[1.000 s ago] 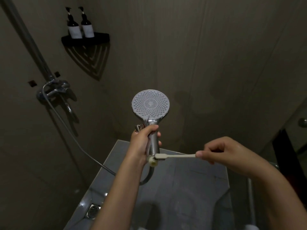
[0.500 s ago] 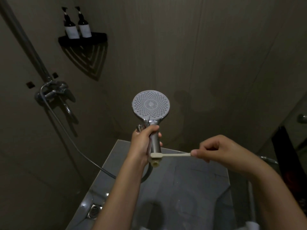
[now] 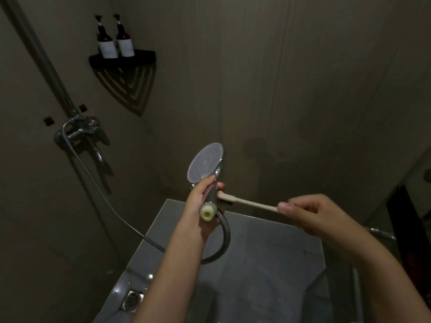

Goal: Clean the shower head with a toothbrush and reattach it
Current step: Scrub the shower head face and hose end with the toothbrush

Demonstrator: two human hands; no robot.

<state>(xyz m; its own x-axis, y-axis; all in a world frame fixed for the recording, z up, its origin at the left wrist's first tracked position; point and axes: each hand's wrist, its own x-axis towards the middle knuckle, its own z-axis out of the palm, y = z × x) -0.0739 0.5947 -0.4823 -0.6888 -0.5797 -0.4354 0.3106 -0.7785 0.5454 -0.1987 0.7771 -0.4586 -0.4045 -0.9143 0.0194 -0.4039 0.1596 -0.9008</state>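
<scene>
My left hand (image 3: 200, 206) grips the chrome handle of the shower head (image 3: 205, 163), detached from its hose. Its round nozzle face is turned left and up, and the pale open end of the handle (image 3: 207, 213) points toward me. The metal hose (image 3: 224, 238) curls loose behind my left wrist. My right hand (image 3: 310, 213) pinches the end of a cream toothbrush (image 3: 247, 202). Its bristle head lies against the right side of the handle, next to my left fingers.
The chrome mixer tap (image 3: 81, 134) and riser pipe (image 3: 46, 61) are on the left wall, with the hose running down from the tap. A black corner shelf (image 3: 126, 59) carries two dark pump bottles. A floor drain (image 3: 133, 300) sits low left on the grey floor.
My left hand has turned the shower head, so its face now points left instead of at me and the handle's open end shows. The toothbrush has risen slightly along the handle.
</scene>
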